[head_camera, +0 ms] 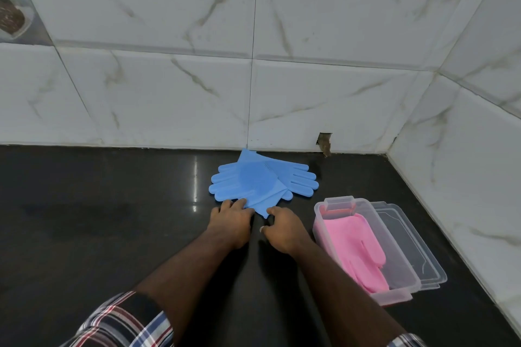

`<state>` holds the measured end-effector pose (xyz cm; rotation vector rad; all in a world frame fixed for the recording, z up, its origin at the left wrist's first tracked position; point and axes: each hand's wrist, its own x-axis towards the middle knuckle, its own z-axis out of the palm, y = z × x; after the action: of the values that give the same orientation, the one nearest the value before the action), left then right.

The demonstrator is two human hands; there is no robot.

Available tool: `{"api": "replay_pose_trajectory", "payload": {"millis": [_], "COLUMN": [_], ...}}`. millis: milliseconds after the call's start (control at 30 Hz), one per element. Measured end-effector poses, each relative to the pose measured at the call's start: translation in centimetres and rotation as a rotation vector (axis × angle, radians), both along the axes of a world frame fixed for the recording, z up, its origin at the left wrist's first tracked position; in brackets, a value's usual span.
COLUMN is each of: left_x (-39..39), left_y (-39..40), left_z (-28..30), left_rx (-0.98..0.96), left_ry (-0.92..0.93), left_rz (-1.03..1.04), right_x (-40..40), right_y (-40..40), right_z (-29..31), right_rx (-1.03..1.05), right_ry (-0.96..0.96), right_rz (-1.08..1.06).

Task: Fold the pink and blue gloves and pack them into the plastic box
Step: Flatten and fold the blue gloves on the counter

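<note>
Two blue gloves lie crossed on the dark counter near the back wall, fingers spread left and right, cuffs overlapping toward me. My left hand rests its fingertips on the near edge of the left glove. My right hand pinches the near corner of a blue cuff. The pink gloves lie folded inside the clear plastic box to the right of my hands.
The box's clear lid lies flat against the box's right side. White marble-pattern tiled walls close off the back and right of the black counter. A chipped hole shows at the base of the back wall.
</note>
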<state>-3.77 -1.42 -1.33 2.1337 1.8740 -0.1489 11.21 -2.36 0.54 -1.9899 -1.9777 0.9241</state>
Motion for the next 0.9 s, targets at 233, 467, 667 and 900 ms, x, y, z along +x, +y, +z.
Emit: {"api": "replay_pose_trajectory", "payload": {"millis": [233,467,667,900], "left_x": [0.0,-0.7,-0.4,-3.1], "left_y": [0.9,0.8,0.8,-0.7], "left_z": [0.1,0.0,1.2,4.2], "left_rx": [-0.041,-0.081,-0.054,0.116], "left_ry": [-0.096,-0.082,-0.120,-0.267], "left_rz": [0.060,0.078,0.104,0.062], "right_x": [0.5,0.5,1.0,0.8], "right_y": [-0.1,-0.6,-1.4,-1.7], "right_z": [-0.1,-0.2,-0.5,0.0], "right_rx": [0.006,0.012,0.009,0.059], "right_ry": [-0.006,0.002,0.015,0.064], "right_rz": [0.027,0.046,0.042,-0.019]}}
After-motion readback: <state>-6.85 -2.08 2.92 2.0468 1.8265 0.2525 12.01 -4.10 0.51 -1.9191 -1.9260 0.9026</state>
